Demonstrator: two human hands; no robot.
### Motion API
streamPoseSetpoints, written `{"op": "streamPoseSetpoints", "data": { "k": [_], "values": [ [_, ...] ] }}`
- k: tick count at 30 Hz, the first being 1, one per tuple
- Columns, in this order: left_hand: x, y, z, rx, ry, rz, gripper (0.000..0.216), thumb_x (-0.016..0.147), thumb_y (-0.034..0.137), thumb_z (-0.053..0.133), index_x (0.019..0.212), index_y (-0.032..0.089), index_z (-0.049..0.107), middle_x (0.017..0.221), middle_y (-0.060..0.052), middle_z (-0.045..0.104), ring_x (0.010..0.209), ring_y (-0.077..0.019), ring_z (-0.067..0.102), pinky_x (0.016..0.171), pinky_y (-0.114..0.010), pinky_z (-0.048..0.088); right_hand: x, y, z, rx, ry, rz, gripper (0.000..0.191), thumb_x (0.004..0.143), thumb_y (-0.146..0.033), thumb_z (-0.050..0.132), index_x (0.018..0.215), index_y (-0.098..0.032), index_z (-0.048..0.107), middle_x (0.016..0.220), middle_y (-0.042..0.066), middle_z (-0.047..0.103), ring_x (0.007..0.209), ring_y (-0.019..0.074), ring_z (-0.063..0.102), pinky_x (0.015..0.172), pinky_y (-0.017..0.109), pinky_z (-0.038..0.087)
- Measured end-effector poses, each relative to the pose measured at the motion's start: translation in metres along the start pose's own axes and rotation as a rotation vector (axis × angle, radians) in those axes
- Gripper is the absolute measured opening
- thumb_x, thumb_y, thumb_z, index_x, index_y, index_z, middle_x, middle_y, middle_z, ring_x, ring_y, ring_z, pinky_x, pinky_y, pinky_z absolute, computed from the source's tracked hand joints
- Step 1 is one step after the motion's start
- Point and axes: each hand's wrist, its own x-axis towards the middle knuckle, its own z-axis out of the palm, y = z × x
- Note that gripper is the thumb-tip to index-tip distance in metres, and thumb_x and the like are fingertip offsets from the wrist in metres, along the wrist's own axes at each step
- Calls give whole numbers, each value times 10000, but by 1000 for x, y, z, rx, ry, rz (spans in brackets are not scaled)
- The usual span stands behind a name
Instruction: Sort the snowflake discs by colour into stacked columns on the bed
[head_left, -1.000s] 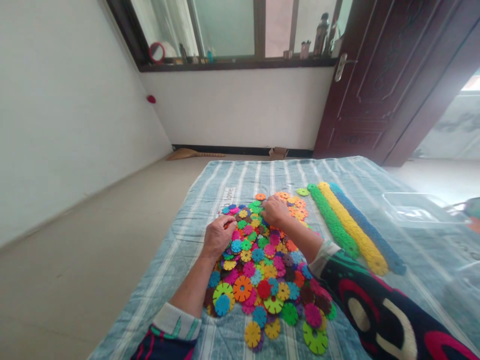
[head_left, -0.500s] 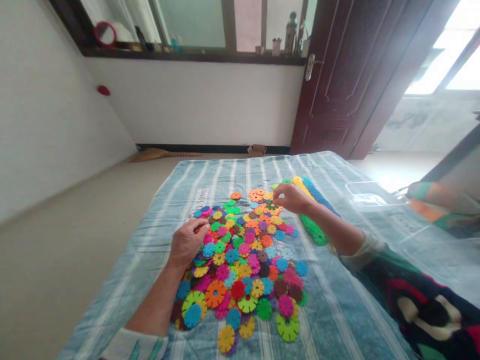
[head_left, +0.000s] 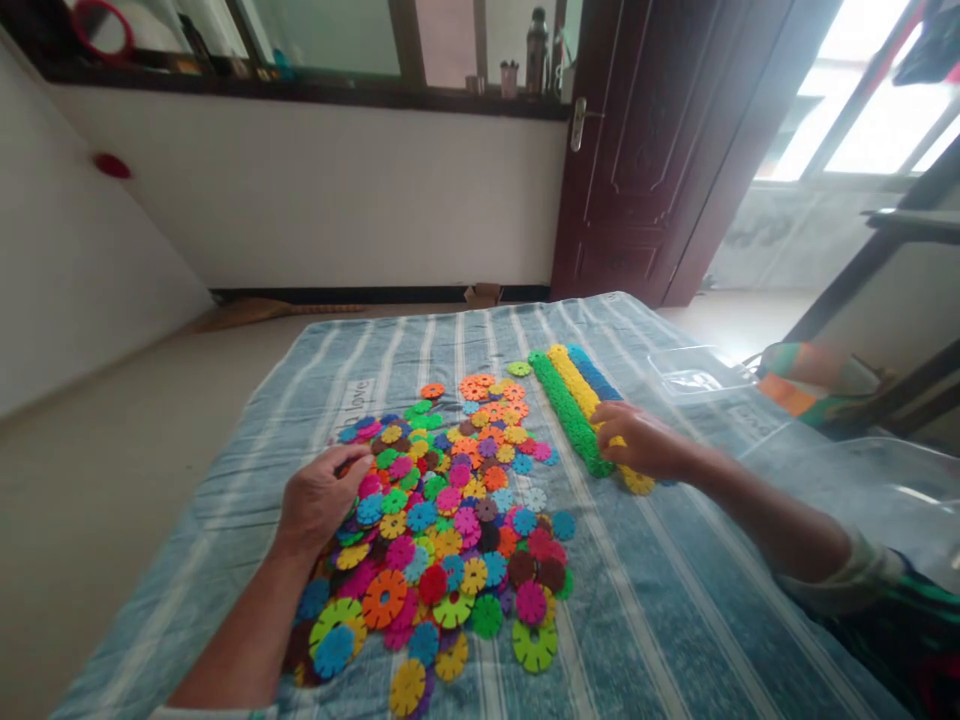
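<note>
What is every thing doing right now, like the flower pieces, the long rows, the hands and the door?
Colourful plastic flower discs: loose, heaped on the striped blanket.
Green row of discs: joined, lying flat.
Yellow row of discs: joined, flat, near end under the right hand.
Blue row of discs: joined, lying flat.
Left hand: resting on the loose discs, fingers curled.
Right hand: curled over the yellow row.
Dark wooden door: open.

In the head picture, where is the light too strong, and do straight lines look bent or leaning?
Head view: the window at upper right is burnt out to white; the door leans from wide-angle distortion; the pile of discs is evenly lit and sharp, with soft shadows only.
</note>
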Motion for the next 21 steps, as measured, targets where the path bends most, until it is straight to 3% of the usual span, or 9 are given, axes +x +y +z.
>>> {"op": "streamPoseSetpoints", "data": {
  "k": [12, 14, 18, 21],
  "values": [
    [-1, -3, 2, -29, 37, 36, 271, 727, 447, 550, 824, 257, 717, 938, -6, 755, 908, -230, 683, 901, -303, 514, 5, -11, -5, -52, -104, 38, 81, 707, -118, 674, 676, -188, 700, 1025, 75, 646, 1062, 244, 560, 957, 378, 425],
    [-1, -1, 2, -36, 25, 23, 283, 726, 444, 544, 831, 248, 719, 951, -17, 754, 917, -235, 683, 897, -304, 515, 3, -14, -5, -109, -91, 37, 97, 698, -114, 682, 760, -180, 714, 1061, 99, 641, 1115, 275, 530, 975, 410, 414],
    [-1, 2, 1, -45, 8, 11, 290, 729, 437, 532, 824, 239, 721, 944, -27, 753, 925, -245, 682, 901, -317, 514, -3, -22, -1, -205, -94, 12, 335, 699, -116, 693, 1017, -219, 710, 1170, 111, 602, 1213, 309, 461, 1008, 473, 385],
    [-2, 3, 0, -47, 11, 9, 283, 722, 430, 537, 814, 237, 722, 936, -29, 753, 922, -245, 683, 899, -316, 512, -7, -24, 6, -274, -136, -25, 342, 724, -129, 688, 1034, -271, 713, 1234, 92, 570, 1291, 318, 394, 1029, 493, 364]
  ]
}}
